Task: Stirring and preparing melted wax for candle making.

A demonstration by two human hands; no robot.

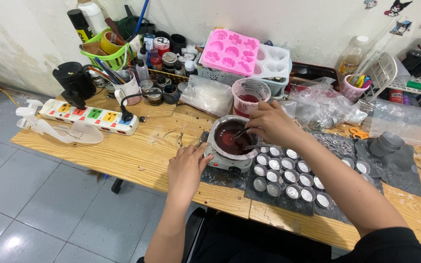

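A long wooden plank table (137, 156) fills the view, and near its middle a dark grey mat (293, 204) carries rows of small round metal cups (288, 176), some with pale filling. Left of the mat stands a small white electric hot plate (222, 163) with a round metal pot of dark red liquid (230, 137) on top. Behind the pot sits a clear plastic cup stained red (248, 96), and behind that a pink silicone mould with flower shapes (230, 51) resting on a white mould with heart shapes (275, 61). A white power strip with coloured switches (91, 116) lies well to the left. The right hand (269, 122) hovers over the pot's far rim, its fingers curled around a thin metal tool (239, 132) whose tip dips into the liquid; it looks like tweezers, though the view is too small to be sure. The left hand (186, 168) rests loosely curled just beside the hot plate, fingertips touching its near left edge, gripping nothing.
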